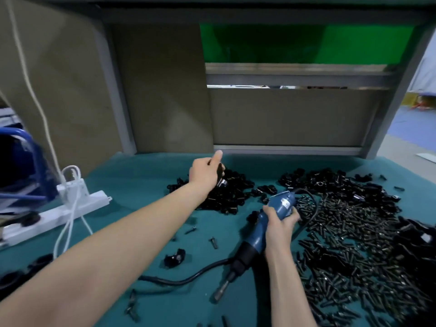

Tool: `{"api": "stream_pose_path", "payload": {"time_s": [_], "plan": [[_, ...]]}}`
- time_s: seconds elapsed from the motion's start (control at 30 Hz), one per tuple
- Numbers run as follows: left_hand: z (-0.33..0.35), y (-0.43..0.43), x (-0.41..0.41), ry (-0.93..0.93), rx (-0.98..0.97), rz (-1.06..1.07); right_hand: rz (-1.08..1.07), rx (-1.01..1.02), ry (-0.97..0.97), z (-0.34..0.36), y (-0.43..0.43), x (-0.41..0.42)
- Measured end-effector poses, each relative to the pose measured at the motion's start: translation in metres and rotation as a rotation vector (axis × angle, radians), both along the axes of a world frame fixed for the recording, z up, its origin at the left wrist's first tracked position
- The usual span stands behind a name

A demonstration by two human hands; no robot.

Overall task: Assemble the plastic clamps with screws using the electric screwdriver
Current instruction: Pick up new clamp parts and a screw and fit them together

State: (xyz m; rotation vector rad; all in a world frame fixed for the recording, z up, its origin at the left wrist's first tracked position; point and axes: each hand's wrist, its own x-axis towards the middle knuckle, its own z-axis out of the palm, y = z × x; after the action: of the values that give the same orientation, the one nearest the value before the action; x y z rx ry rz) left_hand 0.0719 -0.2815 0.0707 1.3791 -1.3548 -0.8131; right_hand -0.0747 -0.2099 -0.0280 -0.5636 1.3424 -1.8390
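Note:
My right hand (280, 225) grips the blue electric screwdriver (264, 232), which lies slanted over the green table with its bit (220, 290) pointing toward me. My left hand (205, 172) reaches far over a heap of black plastic clamps (232, 192); its fingers curl round a black clamp piece (221, 172), index finger stretched out. A big spread of dark screws (349, 244) covers the table on the right, with more clamps (330, 185) behind it. One single clamp (175, 257) lies near the table's middle, with loose screws (213, 241) close by.
A white power strip (59, 211) with a plugged charger and white cable lies at the left. The screwdriver's black cord (188, 277) snakes across the table front. A blue object (21, 166) stands at the far left. Cardboard panels and a metal frame wall off the back.

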Motion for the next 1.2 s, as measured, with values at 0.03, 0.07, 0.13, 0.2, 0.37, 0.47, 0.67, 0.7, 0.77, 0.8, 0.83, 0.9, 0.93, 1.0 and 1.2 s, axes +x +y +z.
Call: {"api": "stream_pose_path", "payload": {"time_s": [0.03, 0.07, 0.13, 0.2, 0.37, 0.47, 0.67, 0.7, 0.77, 0.8, 0.83, 0.9, 0.93, 1.0, 1.2], "plan": [[0.001, 0.008, 0.014, 0.215, 0.107, 0.022, 0.001, 0.033, 0.094, -0.001, 0.000, 0.002], [0.000, 0.019, 0.027, 0.409, 0.230, 0.017, 0.002, 0.074, 0.184, -0.001, -0.001, 0.004], [-0.008, 0.040, 0.048, 0.656, 0.401, 0.009, 0.016, 0.158, 0.317, -0.001, -0.003, 0.006], [-0.017, 0.060, 0.061, 0.740, 0.461, 0.010, 0.044, 0.202, 0.357, 0.001, 0.000, 0.006], [-0.025, 0.096, 0.072, 0.813, 0.462, 0.006, 0.036, 0.067, 0.727, 0.056, 0.025, 0.017], [-0.024, 0.112, 0.066, 0.756, 0.399, 0.019, 0.439, -0.153, 0.816, 0.116, 0.054, 0.049], [-0.034, 0.161, 0.053, 0.632, 0.310, -0.089, 0.698, -0.159, 1.229, 0.095, 0.112, 0.074], [-0.042, 0.171, 0.050, 0.593, 0.264, -0.126, 0.655, -0.166, 1.166, 0.084, 0.119, 0.065], [-0.056, 0.190, 0.045, 0.600, 0.223, -0.189, 0.659, -0.156, 0.949, 0.065, 0.133, 0.051], [-0.061, 0.197, 0.044, 0.644, 0.221, -0.226, 0.694, -0.156, 0.763, 0.056, 0.139, 0.047], [-0.064, 0.202, 0.044, 0.722, 0.231, -0.281, 0.717, -0.164, 0.553, 0.047, 0.144, 0.045], [-0.065, 0.209, 0.045, 0.909, 0.264, -0.423, 0.698, -0.160, 0.190, 0.033, 0.149, 0.043], [-0.065, 0.209, 0.045, 0.970, 0.286, -0.470, 0.686, -0.148, 0.071, 0.030, 0.150, 0.043], [-0.066, 0.210, 0.048, 1.000, 0.310, -0.495, 0.675, -0.148, -0.099, 0.031, 0.150, 0.043], [-0.068, 0.217, 0.047, 0.922, 0.317, -0.446, 0.595, -0.237, -0.402, 0.034, 0.147, 0.033]]}}
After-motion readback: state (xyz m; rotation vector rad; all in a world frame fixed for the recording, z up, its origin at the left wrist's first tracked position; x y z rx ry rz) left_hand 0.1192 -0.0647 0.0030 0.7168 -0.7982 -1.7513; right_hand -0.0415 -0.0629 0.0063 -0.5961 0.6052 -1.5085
